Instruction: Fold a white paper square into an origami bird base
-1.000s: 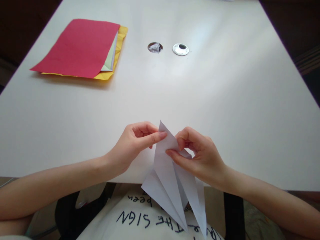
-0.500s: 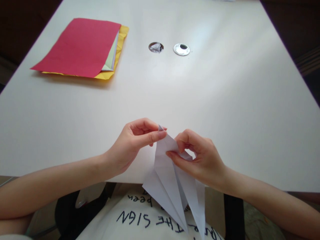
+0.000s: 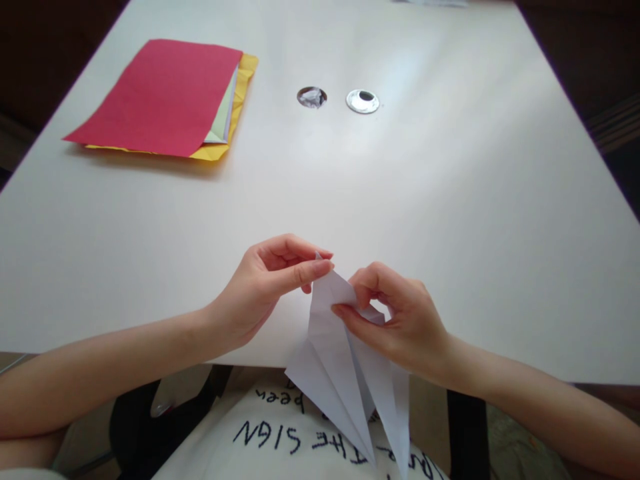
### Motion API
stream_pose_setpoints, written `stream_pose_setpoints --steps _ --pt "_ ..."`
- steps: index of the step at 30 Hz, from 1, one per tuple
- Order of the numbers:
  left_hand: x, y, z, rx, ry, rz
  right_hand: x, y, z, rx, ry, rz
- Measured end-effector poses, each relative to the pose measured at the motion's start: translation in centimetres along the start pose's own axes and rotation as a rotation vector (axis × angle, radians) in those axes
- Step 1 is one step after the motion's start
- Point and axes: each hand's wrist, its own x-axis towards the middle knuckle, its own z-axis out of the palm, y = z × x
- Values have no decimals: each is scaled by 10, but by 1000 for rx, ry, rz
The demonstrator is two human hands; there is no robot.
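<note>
**Q:** Item in hand, and its place?

**A:** One folded white paper (image 3: 340,360), held up at the middle of the desk's near edge. Its upper tip stands over the desk (image 3: 450,200). Its long narrow points hang past the edge, above the person's lap. Two of these points are clearly seen, and further layers behind them cannot be counted.

**Q:** Hands?

**A:** Two, both bare. The left hand (image 3: 260,290) has its fingers (image 3: 310,270) pinched narrow on the paper's top tip, thumb under forefinger. The right hand (image 3: 400,320) has its fingers (image 3: 350,313) closed on the upper right flap, just beside the left. Both forearms come in over the near edge.

**Q:** Other items on the desk?

**A:** One pile of coloured sheets (image 3: 160,93) near the far left corner. Three colours are noted: red on top, a pale green edge beneath, and yellow at the bottom with a crumpled right margin. Two round holes sit in the surface, midway along and toward the far edge. The left hole (image 3: 311,97) has something crumpled inside. The right hole (image 3: 363,101) has a silver rim.

**Q:** Below the near edge?

**A:** One white shirt (image 3: 280,433) with dark handwritten lettering, partly covered by the paper's points.
</note>
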Motion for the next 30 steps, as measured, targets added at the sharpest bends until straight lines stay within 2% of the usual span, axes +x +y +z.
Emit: stream_pose_setpoints --steps 8,22,30 --pt "-2 1 0 -40 -35 8 -2 0 2 -14 58 -55" --pt "-2 3 0 -31 -53 6 -3 -1 2 -16 80 -84" --pt "-4 2 -1 0 -71 86 -2 -1 1 -5 80 -88"
